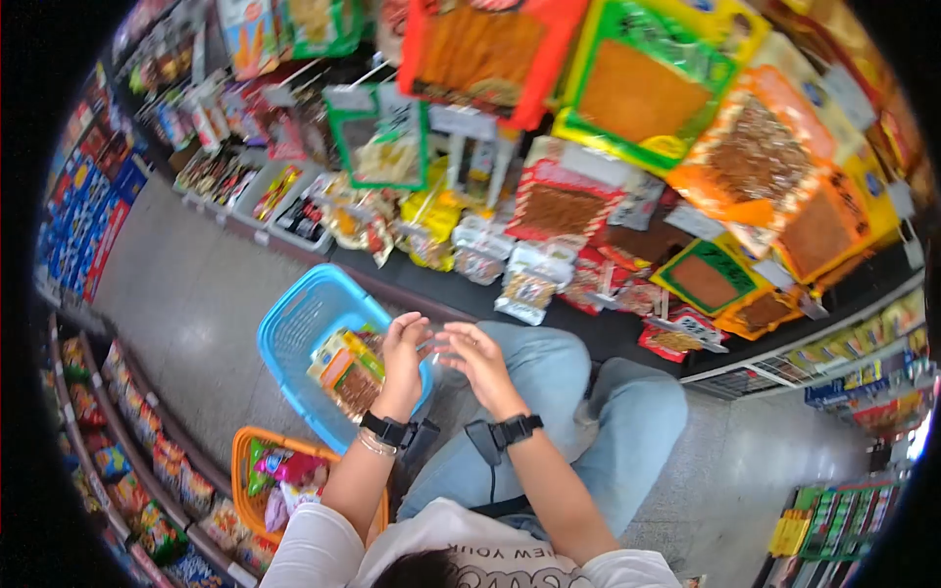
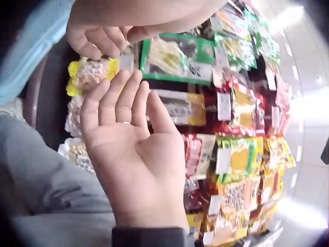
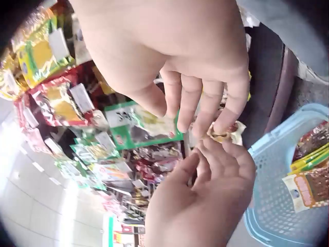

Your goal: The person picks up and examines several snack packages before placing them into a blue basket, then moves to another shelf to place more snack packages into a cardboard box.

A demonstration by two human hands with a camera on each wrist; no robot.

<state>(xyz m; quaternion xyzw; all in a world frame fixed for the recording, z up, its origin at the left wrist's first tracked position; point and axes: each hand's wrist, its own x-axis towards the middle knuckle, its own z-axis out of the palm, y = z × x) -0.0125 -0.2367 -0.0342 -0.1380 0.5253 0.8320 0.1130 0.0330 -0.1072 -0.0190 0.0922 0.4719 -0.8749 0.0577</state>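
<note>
My left hand [image 1: 397, 367] and right hand [image 1: 482, 366] are held up before my lap, fingertips close together, with nothing held in either. In the left wrist view the left palm [image 2: 136, 154] faces the camera, its fingers loosely bent. The right hand [image 3: 175, 56] reaches down from the top of the right wrist view, fingers relaxed. Just beneath the left hand stands a light blue basket [image 1: 277, 328] with several snack packets [image 1: 355, 377] in it, among them a yellow-edged one. Hanging packets, including a green-bordered one [image 3: 141, 128], are behind the hands.
A shelf of hanging snack packets [image 1: 642, 98] curves across the front, with grey bins [image 1: 265, 196] at its left. An orange basket [image 1: 240, 465] holding colourful packets stands behind the blue one. My bent knees [image 1: 637, 402] are close to the shelf. Another shelf [image 1: 127, 421] lines the left.
</note>
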